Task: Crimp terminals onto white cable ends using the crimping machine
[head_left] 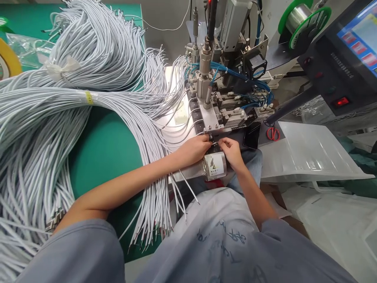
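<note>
My left hand (198, 148) is closed in a pinch at the front edge of a soldering machine (210, 104). What sits in its fingertips is small; a white cable end seems to be there. Facing it, my right hand (231, 151) pinches something tiny at the same spot, too small to make out. Just below both hands is a round container with a white label (216, 165). White cables (153, 145) run beneath my left forearm, with stripped ends hanging over the table's front. Several single cables (184, 129) lead into the machine's side.
Big bundles of white cables (97, 47) cover much of the green table (106, 149). A solder wire spool (300, 19), a control screen (359, 39), a black phone (252, 135), red scissors (273, 134) and a white plastic tray (312, 153) are to the right.
</note>
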